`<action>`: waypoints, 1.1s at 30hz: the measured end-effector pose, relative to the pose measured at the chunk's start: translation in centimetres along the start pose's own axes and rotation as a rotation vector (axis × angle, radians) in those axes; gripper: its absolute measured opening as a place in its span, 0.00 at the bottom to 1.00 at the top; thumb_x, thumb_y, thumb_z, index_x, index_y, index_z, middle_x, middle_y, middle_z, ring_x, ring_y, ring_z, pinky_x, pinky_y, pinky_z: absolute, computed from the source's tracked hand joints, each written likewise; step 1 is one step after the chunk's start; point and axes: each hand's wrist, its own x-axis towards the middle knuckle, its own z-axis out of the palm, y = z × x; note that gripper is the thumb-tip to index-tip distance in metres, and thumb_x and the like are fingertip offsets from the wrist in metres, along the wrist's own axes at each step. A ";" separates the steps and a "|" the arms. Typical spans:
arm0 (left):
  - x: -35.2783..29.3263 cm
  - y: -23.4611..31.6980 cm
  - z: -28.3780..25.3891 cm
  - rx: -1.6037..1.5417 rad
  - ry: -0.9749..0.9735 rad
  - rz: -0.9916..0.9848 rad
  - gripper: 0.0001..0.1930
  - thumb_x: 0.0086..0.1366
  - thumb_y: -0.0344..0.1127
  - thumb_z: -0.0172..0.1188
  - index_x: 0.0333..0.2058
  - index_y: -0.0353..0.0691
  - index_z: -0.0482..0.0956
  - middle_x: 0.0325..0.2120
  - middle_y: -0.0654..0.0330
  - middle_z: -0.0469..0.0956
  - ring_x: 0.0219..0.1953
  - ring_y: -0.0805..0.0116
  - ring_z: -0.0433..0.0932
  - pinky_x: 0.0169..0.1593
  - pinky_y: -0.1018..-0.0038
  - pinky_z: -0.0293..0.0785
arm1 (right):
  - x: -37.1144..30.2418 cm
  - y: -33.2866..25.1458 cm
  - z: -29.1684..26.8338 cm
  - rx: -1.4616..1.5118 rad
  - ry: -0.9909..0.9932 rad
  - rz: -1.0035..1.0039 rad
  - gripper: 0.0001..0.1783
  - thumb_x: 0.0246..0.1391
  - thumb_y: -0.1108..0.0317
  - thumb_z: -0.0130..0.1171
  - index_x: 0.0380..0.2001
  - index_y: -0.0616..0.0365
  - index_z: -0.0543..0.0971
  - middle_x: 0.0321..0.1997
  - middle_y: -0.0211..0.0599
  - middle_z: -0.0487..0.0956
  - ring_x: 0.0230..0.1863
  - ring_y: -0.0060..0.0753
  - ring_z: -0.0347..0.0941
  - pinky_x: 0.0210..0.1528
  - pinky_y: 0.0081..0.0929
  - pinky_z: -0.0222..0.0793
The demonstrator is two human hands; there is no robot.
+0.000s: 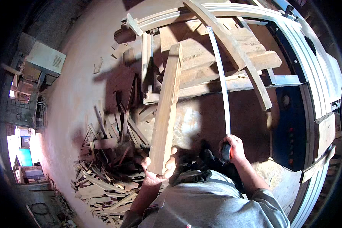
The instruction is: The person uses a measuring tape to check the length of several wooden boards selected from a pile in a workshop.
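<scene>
A long squared piece of wood rises away from me, its near end gripped in my left hand with fingers and thumb on either side. My right hand is closed round a dark tape measure with a bit of orange on it. From its case the pale blade runs out straight, well to the right of the wood and apart from it. The blade's far end lies near a long curved board that rests across the stacked timber.
Thick planks lie within a frame of rails ahead. A machine with a dark blue side and a pale ribbed top stands at the right. Offcuts are heaped on the floor at left. A pale box-like cabinet is farther left.
</scene>
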 end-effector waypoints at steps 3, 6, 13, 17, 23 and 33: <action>-0.7 0.7 -0.4 -0.081 -0.030 -0.023 0.47 0.50 0.55 0.63 0.62 0.33 0.53 0.33 0.53 0.71 0.21 0.65 0.69 0.22 0.72 0.65 | -0.3 -0.1 -0.1 -0.016 -0.009 0.007 0.16 0.62 0.63 0.49 0.23 0.60 0.75 0.23 0.39 0.78 0.22 0.27 0.73 0.27 0.26 0.70; -1.0 1.4 -0.3 -0.114 -0.052 -0.039 0.48 0.50 0.55 0.62 0.62 0.33 0.53 0.33 0.53 0.71 0.21 0.66 0.68 0.22 0.72 0.65 | -0.5 -0.4 0.1 0.003 0.020 0.045 0.16 0.62 0.62 0.49 0.23 0.60 0.75 0.23 0.39 0.78 0.22 0.27 0.73 0.27 0.27 0.70; -1.2 2.3 -0.2 -0.011 0.039 -0.047 0.46 0.52 0.61 0.55 0.59 0.28 0.59 0.31 0.52 0.72 0.21 0.62 0.70 0.22 0.70 0.65 | -0.9 0.7 -0.4 -0.009 0.037 0.019 0.16 0.62 0.63 0.49 0.22 0.60 0.74 0.22 0.39 0.78 0.21 0.26 0.72 0.26 0.26 0.69; -1.9 2.2 -0.6 0.120 0.215 -0.010 0.46 0.56 0.69 0.47 0.55 0.28 0.64 0.28 0.53 0.73 0.21 0.59 0.70 0.25 0.68 0.65 | -1.3 1.0 -0.1 0.008 0.041 0.037 0.16 0.62 0.63 0.50 0.22 0.60 0.74 0.22 0.40 0.77 0.22 0.27 0.72 0.26 0.26 0.69; -2.0 2.3 0.2 0.477 0.431 -0.045 0.33 0.63 0.56 0.50 0.53 0.30 0.68 0.42 0.45 0.76 0.37 0.50 0.79 0.42 0.59 0.77 | -1.3 2.2 -0.5 -0.037 0.039 -0.003 0.16 0.62 0.60 0.50 0.24 0.58 0.72 0.21 0.44 0.77 0.19 0.33 0.73 0.20 0.28 0.70; -0.5 1.9 1.9 1.548 0.858 0.101 0.21 0.55 0.34 0.64 0.45 0.30 0.70 0.34 0.53 0.78 0.36 0.67 0.78 0.41 0.71 0.75 | -2.0 0.5 -2.2 -0.085 0.116 0.023 0.16 0.61 0.63 0.51 0.22 0.61 0.75 0.22 0.40 0.78 0.21 0.28 0.73 0.26 0.26 0.70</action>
